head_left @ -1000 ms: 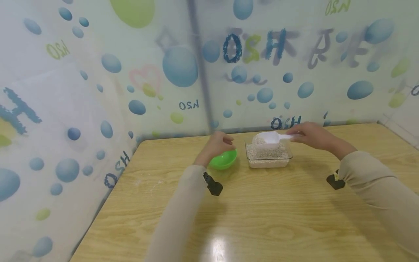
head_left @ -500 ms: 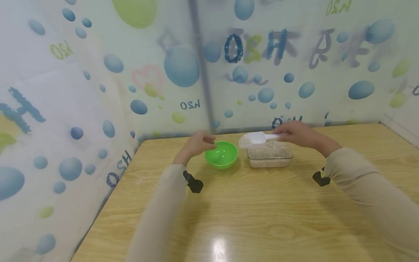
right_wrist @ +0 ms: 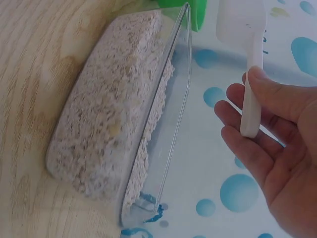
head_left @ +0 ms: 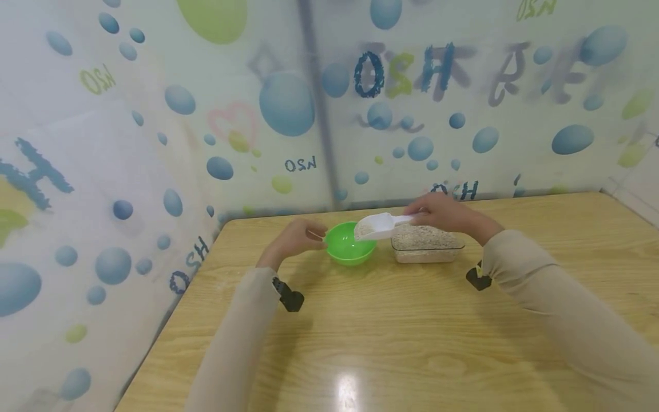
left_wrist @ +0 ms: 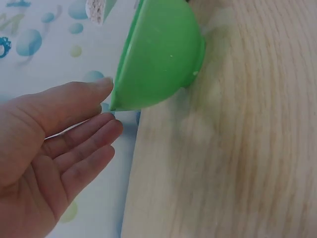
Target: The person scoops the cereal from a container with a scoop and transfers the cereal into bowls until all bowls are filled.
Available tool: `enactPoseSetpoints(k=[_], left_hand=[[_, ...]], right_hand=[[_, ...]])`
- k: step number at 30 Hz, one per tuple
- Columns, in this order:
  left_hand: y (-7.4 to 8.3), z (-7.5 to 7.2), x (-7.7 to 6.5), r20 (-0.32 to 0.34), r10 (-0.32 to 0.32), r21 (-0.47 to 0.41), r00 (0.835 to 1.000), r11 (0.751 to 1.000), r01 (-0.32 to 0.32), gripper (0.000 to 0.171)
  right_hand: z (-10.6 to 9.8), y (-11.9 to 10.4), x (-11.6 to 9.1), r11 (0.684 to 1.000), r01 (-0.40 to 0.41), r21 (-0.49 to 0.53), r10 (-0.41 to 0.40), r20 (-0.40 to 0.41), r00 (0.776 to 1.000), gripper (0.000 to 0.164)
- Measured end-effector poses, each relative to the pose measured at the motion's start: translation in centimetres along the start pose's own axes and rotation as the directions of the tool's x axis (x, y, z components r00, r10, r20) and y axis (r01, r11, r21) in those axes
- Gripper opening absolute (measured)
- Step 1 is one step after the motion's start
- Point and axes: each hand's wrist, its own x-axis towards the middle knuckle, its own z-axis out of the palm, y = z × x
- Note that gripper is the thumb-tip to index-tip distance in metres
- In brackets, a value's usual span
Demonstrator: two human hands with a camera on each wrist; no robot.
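Note:
My right hand grips the handle of a white scoop, thumb on one side and fingers on the other. Pale flakes like oats lie in the scoop, whose front end overlaps the right part of a green bowl in the head view. At the bowl's left rim is my left hand, fingers loosely bent; in the left wrist view its thumb tip and fingertips lie right at the rim of the bowl. A clear rectangular container filled with the same flakes stands below my right hand.
The bowl and container stand side by side toward the back of a wooden table. Behind it rises a wall covering printed with blue and green drops, and another patterned wall runs along the left side.
My right hand has carried the loaded scoop left, from over the container to the bowl. My left hand moved left off the bowl, then came down beside its left rim.

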Motion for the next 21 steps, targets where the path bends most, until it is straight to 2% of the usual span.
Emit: enactPoseSetpoints(k=[5, 14, 21], left_hand=[[-0.8, 0.6, 0.0, 0.017, 0.011, -0.051, 1.0, 0.999, -0.01, 0.046], [-1.1, 0.9, 0.0, 0.022, 0.016, -0.104, 1.0, 0.994, -0.013, 0.045], [-1.3, 1.0, 0.2, 0.018, 0.009, -0.104, 1.0, 0.995, -0.007, 0.041]], right_hand=[[0.6, -0.3, 0.9, 0.999, 0.047, 0.01, -0.047, 0.016, 0.999, 0.021], [1.4, -0.3, 2.4, 0.999, 0.037, 0.023, -0.038, 0.051, 0.998, 0.016], [1.4, -1.1, 3.9, 0.996, 0.056, -0.064, -0.047, 0.128, 0.991, 0.017]])
